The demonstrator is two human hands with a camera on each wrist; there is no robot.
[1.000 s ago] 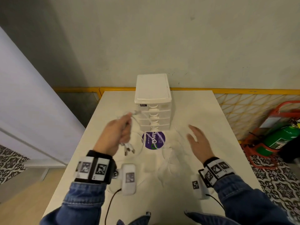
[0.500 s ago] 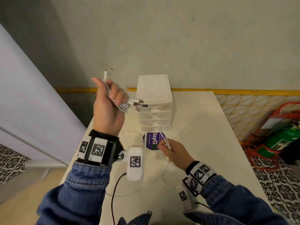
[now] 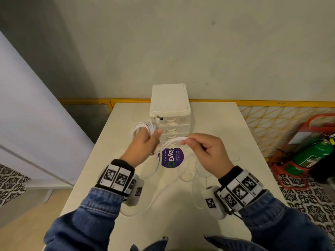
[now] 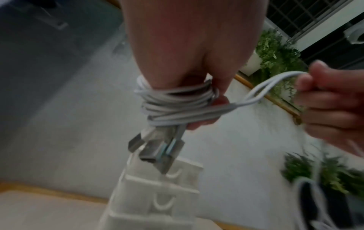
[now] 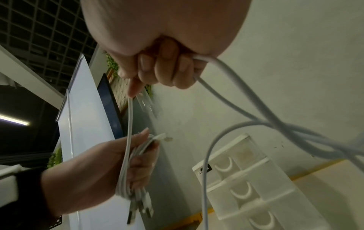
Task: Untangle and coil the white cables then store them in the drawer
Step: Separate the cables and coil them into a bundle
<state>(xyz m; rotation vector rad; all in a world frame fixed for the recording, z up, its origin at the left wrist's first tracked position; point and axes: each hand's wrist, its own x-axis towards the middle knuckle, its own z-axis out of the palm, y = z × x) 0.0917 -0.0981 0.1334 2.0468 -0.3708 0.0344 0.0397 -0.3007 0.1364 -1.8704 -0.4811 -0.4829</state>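
My left hand (image 3: 145, 142) is raised in front of the white drawer unit (image 3: 170, 113) with white cables (image 3: 143, 126) wound in loops around its fingers. In the left wrist view the coil (image 4: 177, 102) wraps the fingers and USB plugs (image 4: 157, 151) stick out below. My right hand (image 3: 201, 147) pinches a doubled strand (image 3: 174, 142) that runs from the coil. The right wrist view shows its fingers (image 5: 167, 68) curled on the cable (image 5: 226, 96), with more cable trailing down. Loose white cable (image 3: 188, 174) lies on the table.
The drawer unit stands at the table's (image 3: 226, 127) far edge against the wall, all drawers closed. A round purple sticker (image 3: 172, 157) lies in front of it. A green fire extinguisher (image 3: 311, 156) in a red stand is on the floor to the right.
My left hand has come down from head height to just in front of the drawers. My right hand has risen off the table, pulling a strand up beside the left.
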